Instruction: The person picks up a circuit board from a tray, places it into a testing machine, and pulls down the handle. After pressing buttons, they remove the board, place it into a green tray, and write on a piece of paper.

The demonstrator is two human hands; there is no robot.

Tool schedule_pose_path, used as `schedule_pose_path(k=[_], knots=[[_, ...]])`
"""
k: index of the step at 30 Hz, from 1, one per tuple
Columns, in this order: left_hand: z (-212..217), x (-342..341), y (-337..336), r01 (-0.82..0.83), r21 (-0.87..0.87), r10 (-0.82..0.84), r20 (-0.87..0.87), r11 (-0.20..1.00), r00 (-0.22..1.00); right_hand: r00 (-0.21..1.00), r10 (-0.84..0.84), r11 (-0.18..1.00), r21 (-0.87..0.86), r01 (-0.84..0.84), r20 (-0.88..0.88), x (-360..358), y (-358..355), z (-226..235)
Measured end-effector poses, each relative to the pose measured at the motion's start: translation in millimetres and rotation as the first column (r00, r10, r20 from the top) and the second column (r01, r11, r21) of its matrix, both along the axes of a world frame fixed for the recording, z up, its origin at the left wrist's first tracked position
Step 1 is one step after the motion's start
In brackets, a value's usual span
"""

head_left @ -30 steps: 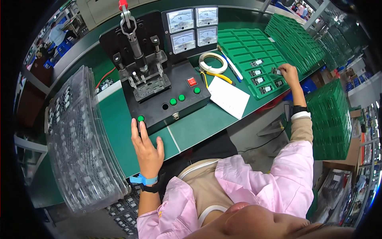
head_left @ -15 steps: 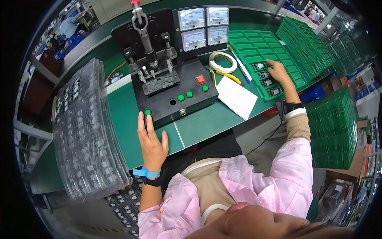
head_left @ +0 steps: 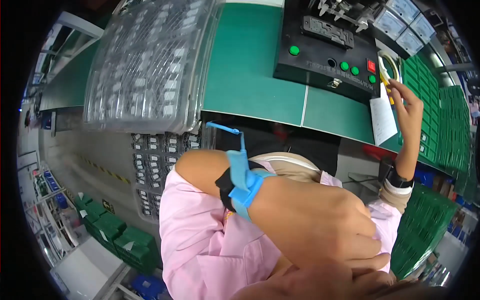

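Observation:
My left hand (head_left: 320, 220) is raised close to the camera, in front of my chest and face. Its fingers are bent inward and their tips are hidden, so anything inside them cannot be made out. A blue strap (head_left: 242, 187) with a loose cord circles that wrist. Over at the right, my right hand (head_left: 407, 107) hovers beside a white paper pad (head_left: 383, 117) and the green tray (head_left: 420, 82). Its fingers are loosely bent and apart, with nothing seen in them. Boards (head_left: 423, 142) in the tray are partly hidden by that arm.
A black test box (head_left: 325, 75) with green buttons stands at the back of the green bench (head_left: 250, 65). Stacked clear trays (head_left: 145, 65) fill the left end. Green tray stacks (head_left: 425, 225) stand at right. A tape roll (head_left: 389, 65) lies beside the box.
My view has swung left. My left hand has left the test box's button and come up toward my face, its fingers curling. My right hand has drawn back from the boards in the green tray.

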State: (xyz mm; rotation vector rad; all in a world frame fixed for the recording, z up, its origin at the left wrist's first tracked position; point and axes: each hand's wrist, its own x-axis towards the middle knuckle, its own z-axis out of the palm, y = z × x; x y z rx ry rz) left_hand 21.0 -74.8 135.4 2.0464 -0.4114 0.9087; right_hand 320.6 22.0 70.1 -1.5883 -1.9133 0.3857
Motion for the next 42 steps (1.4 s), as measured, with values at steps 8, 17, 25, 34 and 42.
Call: schedule_pose_path(k=[8, 17, 25, 34, 42], knots=[[-16, -40, -20, -0.255, -0.100, 0.273, 0.401, 0.962, 0.874, 0.844, -0.023, 0.999, -0.010, 0.034, 0.536, -9, -31, -31], [-24, -30, -7, 0.012, -0.176, 0.044, 0.316, 0.984, 0.948, 0.867, -0.498, 0.867, 0.020, 0.497, 0.035, 25, -69, -37], [-22, -9, -1, 0.300, -0.235, -0.236, 0.265, 0.924, 0.935, 0.482, -0.271, 0.960, -0.195, 0.203, -0.833, 29, -84, -26], [-65, -22, 19, -0.631, -0.365, 0.610, -0.188, 0.685, 0.770, 0.092, 0.027, 0.959, 0.052, 0.278, -0.995, -69, -93, -59], [-135, -13, 35, -0.467, -0.819, 0.497, -0.268, 0.334, 0.825, 0.060, -0.016, 0.997, -0.020, -0.069, -0.998, -118, -105, -63]])
